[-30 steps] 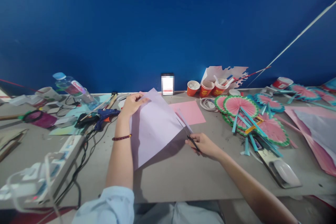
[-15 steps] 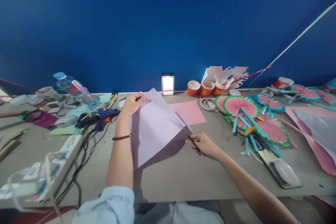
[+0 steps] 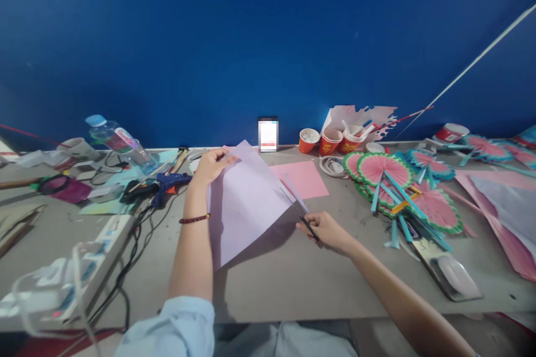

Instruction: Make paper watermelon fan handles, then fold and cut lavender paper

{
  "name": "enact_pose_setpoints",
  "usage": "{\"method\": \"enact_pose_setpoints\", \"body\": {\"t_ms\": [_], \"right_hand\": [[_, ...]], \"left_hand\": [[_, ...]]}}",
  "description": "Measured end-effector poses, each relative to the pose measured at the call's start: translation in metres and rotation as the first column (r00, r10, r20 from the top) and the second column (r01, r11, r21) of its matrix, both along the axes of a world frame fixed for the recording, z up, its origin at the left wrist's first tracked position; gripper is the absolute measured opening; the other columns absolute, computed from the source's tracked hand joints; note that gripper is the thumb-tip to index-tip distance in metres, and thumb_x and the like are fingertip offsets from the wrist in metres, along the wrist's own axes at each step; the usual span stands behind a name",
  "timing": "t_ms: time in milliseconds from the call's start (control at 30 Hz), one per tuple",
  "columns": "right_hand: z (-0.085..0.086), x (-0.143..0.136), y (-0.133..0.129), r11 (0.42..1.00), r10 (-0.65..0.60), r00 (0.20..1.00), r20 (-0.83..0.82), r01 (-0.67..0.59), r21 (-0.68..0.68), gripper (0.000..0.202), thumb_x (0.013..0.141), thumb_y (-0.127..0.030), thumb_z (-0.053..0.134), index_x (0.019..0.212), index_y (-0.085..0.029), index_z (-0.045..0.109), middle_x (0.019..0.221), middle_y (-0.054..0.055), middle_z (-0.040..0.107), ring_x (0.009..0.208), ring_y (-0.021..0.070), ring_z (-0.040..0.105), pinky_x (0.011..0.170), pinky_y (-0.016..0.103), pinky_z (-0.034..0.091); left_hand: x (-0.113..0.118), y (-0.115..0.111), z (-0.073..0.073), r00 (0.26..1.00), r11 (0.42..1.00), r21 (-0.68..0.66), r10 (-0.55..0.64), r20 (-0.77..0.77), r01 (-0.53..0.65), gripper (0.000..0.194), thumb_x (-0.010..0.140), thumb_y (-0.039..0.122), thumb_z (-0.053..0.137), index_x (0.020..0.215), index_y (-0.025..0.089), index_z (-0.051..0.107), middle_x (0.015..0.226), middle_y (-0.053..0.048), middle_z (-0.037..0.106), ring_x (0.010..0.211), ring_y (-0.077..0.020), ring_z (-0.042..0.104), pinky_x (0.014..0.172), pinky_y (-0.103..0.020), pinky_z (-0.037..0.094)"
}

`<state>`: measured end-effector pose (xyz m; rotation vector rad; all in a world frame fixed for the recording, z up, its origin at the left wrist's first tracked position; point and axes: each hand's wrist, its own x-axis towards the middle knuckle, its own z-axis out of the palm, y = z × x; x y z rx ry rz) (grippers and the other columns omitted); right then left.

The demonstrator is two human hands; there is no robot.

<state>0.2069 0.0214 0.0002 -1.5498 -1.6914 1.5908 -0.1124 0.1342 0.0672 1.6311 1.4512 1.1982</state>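
My left hand [image 3: 215, 167] grips a sheet of purple paper [image 3: 247, 201] near its upper left edge, thumb on top. The sheet is tilted up off the table. In my right hand [image 3: 324, 228] is a pair of scissors [image 3: 307, 225], its blades at the right corner of the purple paper. A narrow strip [image 3: 295, 192] stands partly separated along that edge, beside the blades. Beneath and behind lies a flat sheet of pink paper [image 3: 307, 178]. My right fingers are wrapped round the scissor handles, which they partly hide.
At the right lie several pink and green paper fans [image 3: 383, 170] and a white mouse [image 3: 456, 276]. Red paper cups [image 3: 309, 142] stand by the blue wall. On the left are a bottle [image 3: 121, 139], a blue glue gun [image 3: 167, 187], black cables and a power strip [image 3: 100, 268].
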Motion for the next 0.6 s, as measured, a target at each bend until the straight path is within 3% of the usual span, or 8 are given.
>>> {"method": "enact_pose_setpoints", "body": {"t_ms": [600], "right_hand": [[-0.0039,0.002,0.0007,1.0,0.001,1.0,0.006,-0.001,-0.007,0.04,0.072,-0.053,0.063,0.06,-0.02,0.045,0.043,-0.007,0.043,0.031,0.0058,0.035,0.032,0.019,0.025]], "left_hand": [[-0.0025,0.0025,-0.0034,1.0,1.0,-0.008,0.002,-0.002,-0.002,0.037,0.062,0.051,0.074,0.067,0.015,0.066,0.063,0.0,0.059,0.057,-0.0118,0.048,0.056,-0.024,0.036]]}}
